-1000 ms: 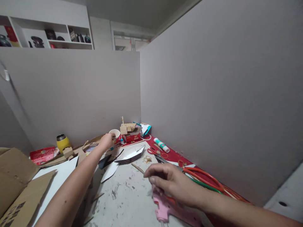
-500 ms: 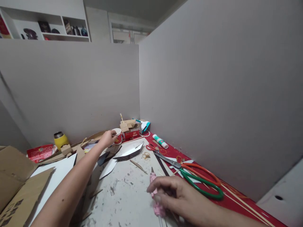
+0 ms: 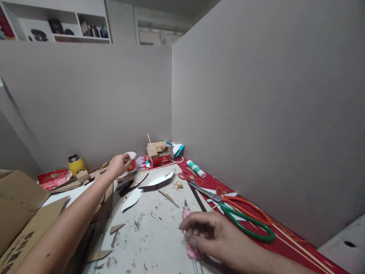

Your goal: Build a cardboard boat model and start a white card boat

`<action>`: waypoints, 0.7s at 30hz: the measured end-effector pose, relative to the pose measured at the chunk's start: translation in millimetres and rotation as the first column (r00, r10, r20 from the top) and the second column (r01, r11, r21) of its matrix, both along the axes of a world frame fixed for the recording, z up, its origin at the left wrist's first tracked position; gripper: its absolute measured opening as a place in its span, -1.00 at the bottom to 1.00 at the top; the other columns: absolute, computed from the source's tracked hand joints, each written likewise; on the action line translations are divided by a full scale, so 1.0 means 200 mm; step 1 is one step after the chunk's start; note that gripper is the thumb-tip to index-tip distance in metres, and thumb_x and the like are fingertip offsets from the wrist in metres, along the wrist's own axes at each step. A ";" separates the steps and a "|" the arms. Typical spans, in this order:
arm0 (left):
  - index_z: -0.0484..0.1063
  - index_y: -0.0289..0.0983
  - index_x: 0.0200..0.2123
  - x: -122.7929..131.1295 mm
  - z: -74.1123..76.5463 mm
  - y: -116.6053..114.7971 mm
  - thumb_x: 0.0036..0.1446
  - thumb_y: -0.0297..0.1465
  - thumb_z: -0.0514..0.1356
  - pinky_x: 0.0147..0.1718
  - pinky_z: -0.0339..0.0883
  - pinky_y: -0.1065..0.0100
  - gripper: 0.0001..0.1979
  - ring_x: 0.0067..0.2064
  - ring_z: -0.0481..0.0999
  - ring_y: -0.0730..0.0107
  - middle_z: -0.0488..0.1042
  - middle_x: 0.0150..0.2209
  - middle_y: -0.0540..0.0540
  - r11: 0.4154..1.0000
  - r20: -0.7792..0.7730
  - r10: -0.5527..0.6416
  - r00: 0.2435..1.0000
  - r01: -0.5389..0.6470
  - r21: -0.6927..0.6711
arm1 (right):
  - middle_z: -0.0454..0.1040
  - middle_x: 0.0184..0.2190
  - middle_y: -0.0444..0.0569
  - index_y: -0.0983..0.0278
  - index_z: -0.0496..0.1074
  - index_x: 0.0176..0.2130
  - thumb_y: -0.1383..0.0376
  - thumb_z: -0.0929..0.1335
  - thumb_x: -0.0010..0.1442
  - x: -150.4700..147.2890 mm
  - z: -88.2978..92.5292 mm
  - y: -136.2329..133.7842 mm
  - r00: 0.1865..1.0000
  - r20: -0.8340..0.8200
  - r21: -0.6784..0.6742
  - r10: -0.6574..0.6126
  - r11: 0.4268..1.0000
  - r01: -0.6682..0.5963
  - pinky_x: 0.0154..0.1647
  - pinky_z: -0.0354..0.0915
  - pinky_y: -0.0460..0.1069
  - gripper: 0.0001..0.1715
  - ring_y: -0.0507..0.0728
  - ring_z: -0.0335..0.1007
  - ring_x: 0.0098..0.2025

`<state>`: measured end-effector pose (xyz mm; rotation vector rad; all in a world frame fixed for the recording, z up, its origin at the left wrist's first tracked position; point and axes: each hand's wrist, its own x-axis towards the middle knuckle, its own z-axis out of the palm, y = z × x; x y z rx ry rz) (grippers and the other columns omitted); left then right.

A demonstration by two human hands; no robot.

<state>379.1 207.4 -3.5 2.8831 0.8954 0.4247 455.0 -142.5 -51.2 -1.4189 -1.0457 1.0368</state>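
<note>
My left hand (image 3: 119,166) is closed on the rim of a white and red paper cup (image 3: 132,163) at the back of the table, the thumb and fingers pinching its near left side. The cup stands upright; I cannot tell if its base touches the table. My right hand (image 3: 203,230) hangs over a pink tool (image 3: 190,250) with a pointed grey tip. Its fingers are loosely curled and apart, and no grip on the tool shows. The tool lies on the stained white board (image 3: 148,236), partly behind the fingers. Beyond it rests a folded white paper boat shape (image 3: 158,179).
Large scissors (image 3: 246,217) with orange and green handles lie at the right, near small red scissors (image 3: 185,176) and a glue stick tube (image 3: 196,169). A red box (image 3: 159,158) topped with cardboard stands in the corner. A yellow bottle (image 3: 76,165) and cardboard box (image 3: 21,213) are left.
My left hand has moved the paper cup left, away from the red box, uncovering purplish scraps between them. My right hand stays over the pink tool. The view has shifted slightly.
</note>
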 end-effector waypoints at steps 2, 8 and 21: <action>0.39 -0.29 -0.05 -0.03 0.00 0.02 0.23 -0.29 0.13 -0.18 0.42 0.16 -0.72 -0.15 0.49 0.29 0.45 -0.08 -0.14 1.000 -0.015 0.018 1.000 -0.018 -0.001 | 0.47 -0.49 -0.09 0.32 0.45 -0.26 0.36 0.35 0.07 0.01 0.00 -0.01 0.996 0.088 0.000 0.012 1.000 -0.013 -0.37 0.29 -0.08 -0.83 0.03 0.43 -0.43; 0.39 -0.30 -0.05 -0.01 -0.03 0.01 0.22 -0.29 0.14 -0.18 0.42 0.15 -0.72 -0.14 0.49 0.28 0.45 -0.08 -0.14 1.000 -0.037 0.006 0.999 -0.006 0.012 | 0.49 -0.43 -0.05 0.31 0.50 -0.29 0.39 0.31 0.08 0.02 0.02 -0.05 0.949 0.316 0.052 0.009 0.998 -0.027 -0.31 0.33 -0.04 -0.82 0.06 0.42 -0.39; 0.40 -0.33 -0.11 -0.07 -0.01 0.03 0.23 -0.26 0.12 -0.26 0.44 0.21 -0.72 -0.24 0.51 0.32 0.48 -0.19 -0.10 0.998 -0.037 -0.037 0.999 0.035 -0.051 | 0.43 -0.48 -0.02 0.32 0.41 -0.50 0.43 0.16 0.07 0.04 0.09 -0.06 0.890 0.455 0.159 0.020 0.982 -0.103 -0.36 0.25 -0.07 -0.71 0.05 0.33 -0.41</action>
